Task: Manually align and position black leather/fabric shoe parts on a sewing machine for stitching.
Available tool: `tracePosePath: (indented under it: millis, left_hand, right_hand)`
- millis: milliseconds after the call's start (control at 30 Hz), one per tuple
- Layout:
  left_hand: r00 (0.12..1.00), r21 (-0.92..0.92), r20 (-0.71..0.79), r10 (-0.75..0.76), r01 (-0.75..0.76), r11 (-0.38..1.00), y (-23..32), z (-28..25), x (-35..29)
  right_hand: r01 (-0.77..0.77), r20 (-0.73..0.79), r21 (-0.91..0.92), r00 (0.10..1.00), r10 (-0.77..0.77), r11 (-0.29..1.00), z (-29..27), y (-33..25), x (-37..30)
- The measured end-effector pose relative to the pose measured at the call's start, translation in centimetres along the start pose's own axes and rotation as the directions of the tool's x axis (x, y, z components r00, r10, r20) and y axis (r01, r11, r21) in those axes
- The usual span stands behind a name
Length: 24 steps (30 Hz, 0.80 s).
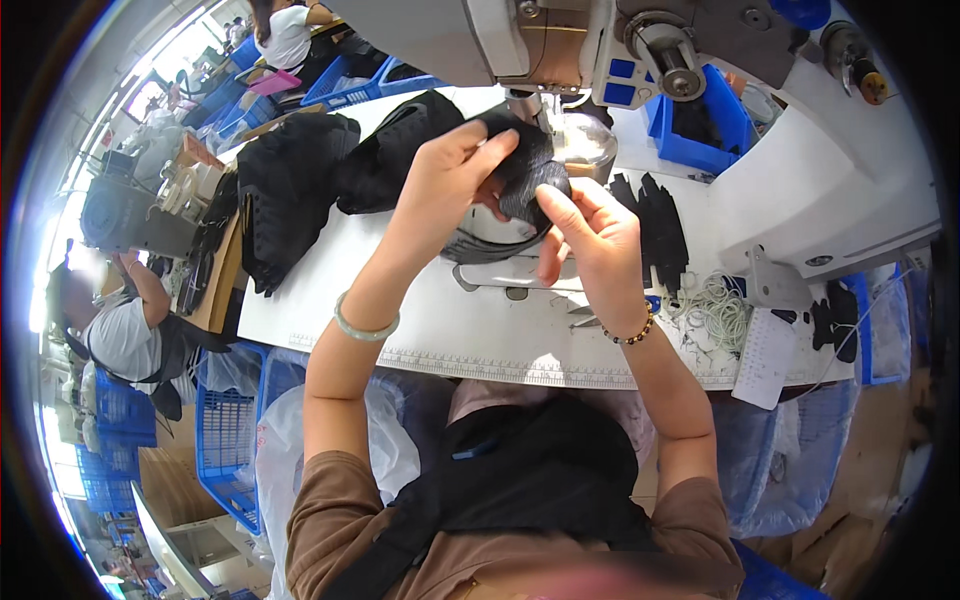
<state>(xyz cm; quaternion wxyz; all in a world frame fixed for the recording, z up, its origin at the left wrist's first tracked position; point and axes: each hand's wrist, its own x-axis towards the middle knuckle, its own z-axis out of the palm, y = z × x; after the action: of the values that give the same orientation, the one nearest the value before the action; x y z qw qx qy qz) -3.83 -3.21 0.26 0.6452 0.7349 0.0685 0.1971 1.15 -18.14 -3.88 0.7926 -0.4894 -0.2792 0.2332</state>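
Up by the sewing machine's (545,55) needle area, a piece of black ribbed fabric (530,180) is stretched between my two hands. My left hand (462,172) pinches its upper left side between thumb and fingers. On the right edge, the thumb and fingers of my right hand (597,232) close on the same fabric. A loop of dark cloth (485,246) hangs beneath, near the machine bed; whether it joins the held piece I cannot tell. Stacks of black cloth pieces (290,190) lie left of my left hand. Black fabric strips (660,228) lie right of my right hand.
The white table (330,310) has a ruler strip along its near edge. Tangled pale thread (715,312) and a paper sheet (766,355) are at right. A blue bin (728,118) stands behind. Blue crates (228,440) flank the table. Another person (130,325) sits at left.
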Motion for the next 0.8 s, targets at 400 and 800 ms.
tracePosePath:
  millis: [400, 800]
  left_hand:
    - [0.969, 0.075, -0.138, 0.207, -0.198, 0.977, -2.7, 0.9, 4.3]
    - [0.575, 0.812, 0.321, 0.753, -0.576, 0.094, -7.6, -1.1, -2.2]
  right_hand:
    - [0.024, -0.126, -0.103, 0.991, -0.037, 0.994, -1.3, 0.6, 0.7]
    - [0.014, -0.088, -0.882, 0.977, -0.194, 0.471, -12.6, 1.4, -1.3]
